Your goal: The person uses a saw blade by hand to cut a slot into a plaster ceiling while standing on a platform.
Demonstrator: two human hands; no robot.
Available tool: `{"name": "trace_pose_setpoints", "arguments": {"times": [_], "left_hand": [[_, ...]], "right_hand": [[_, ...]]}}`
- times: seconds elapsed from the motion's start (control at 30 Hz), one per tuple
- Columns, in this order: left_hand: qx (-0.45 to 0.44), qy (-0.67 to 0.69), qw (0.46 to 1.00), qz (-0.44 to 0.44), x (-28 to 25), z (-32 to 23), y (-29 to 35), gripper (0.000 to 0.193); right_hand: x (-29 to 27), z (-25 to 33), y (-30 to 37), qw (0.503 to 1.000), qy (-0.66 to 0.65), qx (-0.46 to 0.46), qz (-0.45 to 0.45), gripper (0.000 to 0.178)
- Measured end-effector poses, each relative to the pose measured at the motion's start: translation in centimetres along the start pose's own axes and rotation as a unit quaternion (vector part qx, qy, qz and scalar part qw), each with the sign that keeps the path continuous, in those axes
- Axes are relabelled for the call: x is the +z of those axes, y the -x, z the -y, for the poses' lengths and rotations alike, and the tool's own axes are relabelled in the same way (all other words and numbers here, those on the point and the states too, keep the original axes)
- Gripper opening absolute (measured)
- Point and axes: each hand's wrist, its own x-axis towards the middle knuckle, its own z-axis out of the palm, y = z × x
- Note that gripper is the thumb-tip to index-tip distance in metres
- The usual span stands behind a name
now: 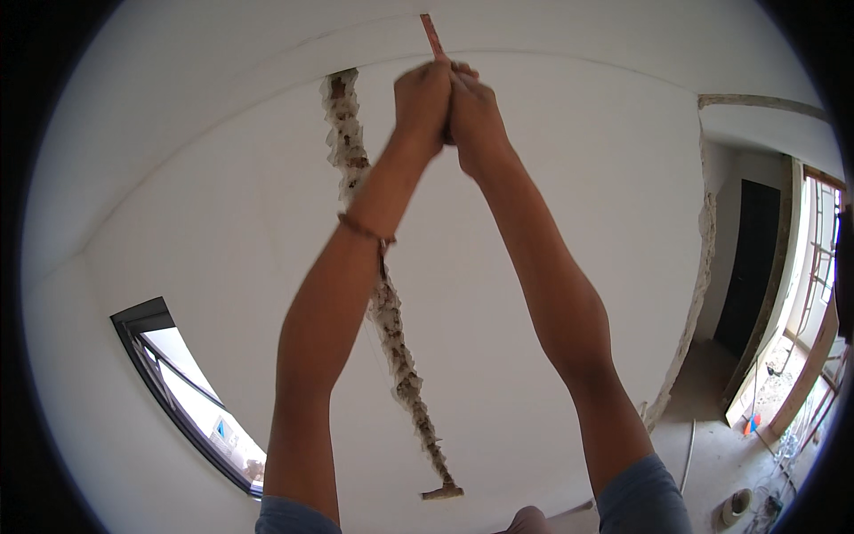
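Both my arms reach up in front of a white wall (498, 356). My left hand (422, 105) and my right hand (478, 111) are closed and pressed together near the ceiling line. Out of the top of their grip sticks a narrow, flat reddish bar (431, 36), its lower part hidden by the fingers; its exact kind cannot be made out. A rough groove (405, 374) is cut into the wall left of my hands. It runs from near the ceiling, behind my left forearm, down to a short sideways slot (442, 491) at its foot.
A dark-framed window (169, 383) is at the lower left. To the right, a broken wall edge (707, 240) borders an opening with a dark door (749, 267) and a bright, grilled doorway (818, 258). A bucket (737, 506) and loose clutter stand on the floor at lower right.
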Motion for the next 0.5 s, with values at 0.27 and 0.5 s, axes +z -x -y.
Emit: {"name": "trace_pose_setpoints", "arguments": {"times": [0.27,0.5], "left_hand": [[-0.013,-0.031,0.999,-0.006,0.0,0.5,-0.3,0.028],[-0.029,-0.130,0.991,-0.016,-0.1,2.5,8.7,0.041]], "right_hand": [[0.9,-0.4,0.4,0.999,-0.030,-0.002,-0.039,0.028],[-2.4,-2.4,9.1,0.989,-0.061,0.131,0.041,0.031]]}}
